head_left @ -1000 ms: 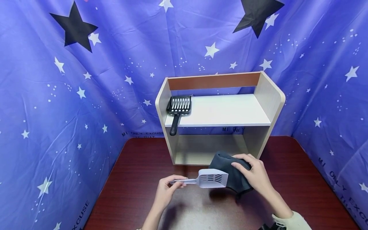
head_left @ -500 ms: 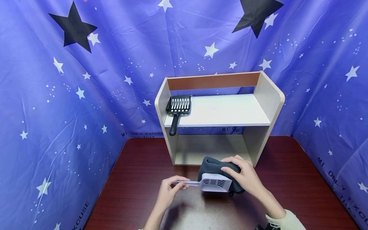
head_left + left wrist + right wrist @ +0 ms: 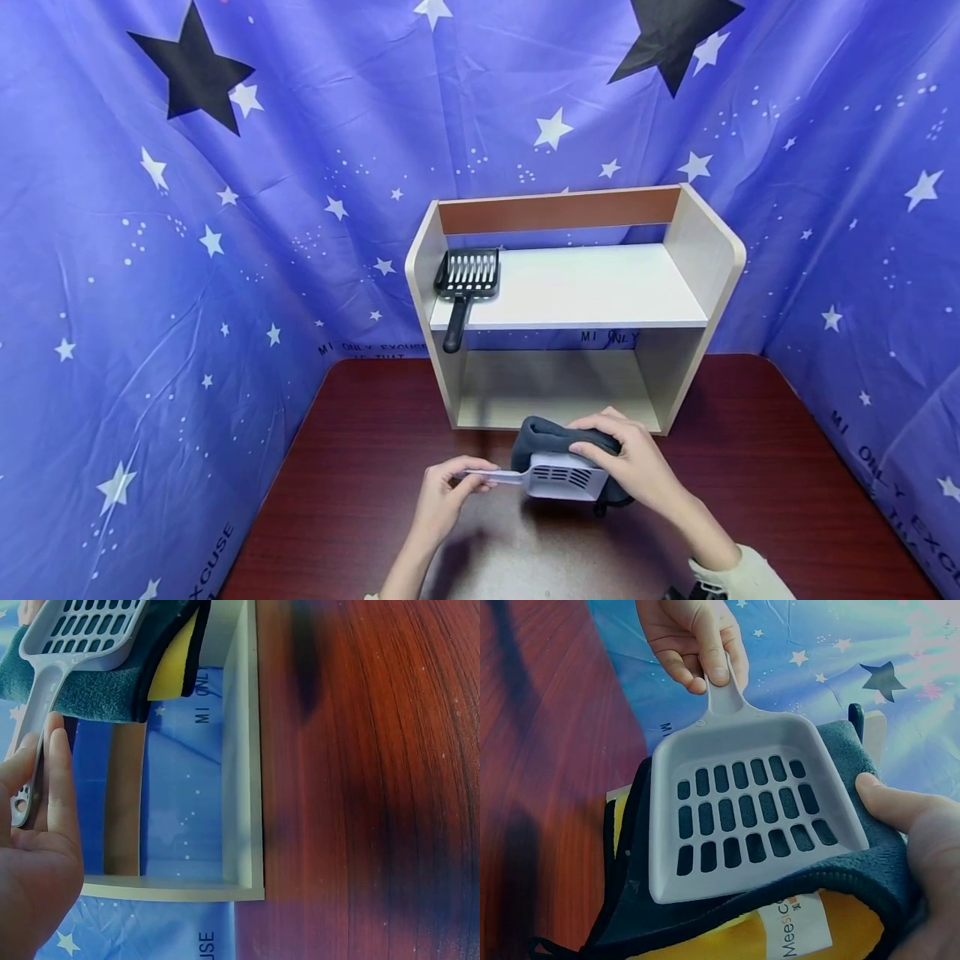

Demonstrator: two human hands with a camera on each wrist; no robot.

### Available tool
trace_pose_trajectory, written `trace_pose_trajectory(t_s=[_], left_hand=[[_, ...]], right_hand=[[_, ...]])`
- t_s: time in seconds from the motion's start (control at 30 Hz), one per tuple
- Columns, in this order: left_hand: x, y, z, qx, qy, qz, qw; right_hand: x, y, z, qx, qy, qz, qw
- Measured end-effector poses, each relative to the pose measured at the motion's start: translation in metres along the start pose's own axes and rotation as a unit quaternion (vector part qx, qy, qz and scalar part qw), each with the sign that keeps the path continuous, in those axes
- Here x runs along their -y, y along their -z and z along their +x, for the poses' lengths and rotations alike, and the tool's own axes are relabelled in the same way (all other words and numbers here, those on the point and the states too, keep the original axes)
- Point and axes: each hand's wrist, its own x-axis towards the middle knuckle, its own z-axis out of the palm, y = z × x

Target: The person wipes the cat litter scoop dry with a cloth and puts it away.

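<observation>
My left hand [image 3: 441, 498] pinches the handle of a pale grey litter scoop [image 3: 566, 486] between thumb and fingers. The scoop is held above the table, its slotted pan pointing right. Behind the pan lies a folded cleaning cloth [image 3: 542, 433], dark teal outside, with black edging and yellow on its other side. My right hand [image 3: 636, 467] grips the cloth, its thumb on the near face. In the right wrist view, dark cloth [image 3: 847, 761] shows through the slots, and a white label [image 3: 799, 930] sits on the yellow side. The right hand's other fingers are mostly hidden there.
A small two-tier wooden shelf [image 3: 693, 367] stands just beyond the hands. On its upper board, at the left, a black litter scoop [image 3: 467, 279] lies with its handle over the front edge. Blue star-printed curtains [image 3: 360, 150] surround the reddish-brown table [image 3: 337, 467].
The right hand has moved left and slightly down with the cloth, which now sits further behind the scoop's pan. The left hand and scoop have shifted slightly right.
</observation>
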Motion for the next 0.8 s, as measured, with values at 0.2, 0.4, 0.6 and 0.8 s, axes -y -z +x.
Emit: trace_pose_trajectory(t_s=[0.2, 0.4, 0.6, 0.8], left_hand=[[-0.0019, -0.0014, 0.0018, -0.005, 0.013, -0.006, 0.9999], [-0.0034, -0.0018, 0.0022, -0.013, 0.018, -0.008, 0.9997], [-0.0023, -0.0016, 0.0027, -0.025, 0.024, -0.009, 0.9993], [-0.0029, -0.0007, 0.0032, -0.041, 0.026, -0.012, 0.9987]], right_hand=[[-0.0015, 0.0019, 0.0000, 0.043, 0.006, 0.023, 0.9988], [-0.0049, 0.0041, -0.0017, 0.073, 0.012, 0.018, 0.9971], [-0.0067, 0.0068, -0.0025, 0.080, 0.015, 0.014, 0.9966], [-0.0085, 0.0094, -0.0031, 0.072, 0.014, 0.004, 0.9973]])
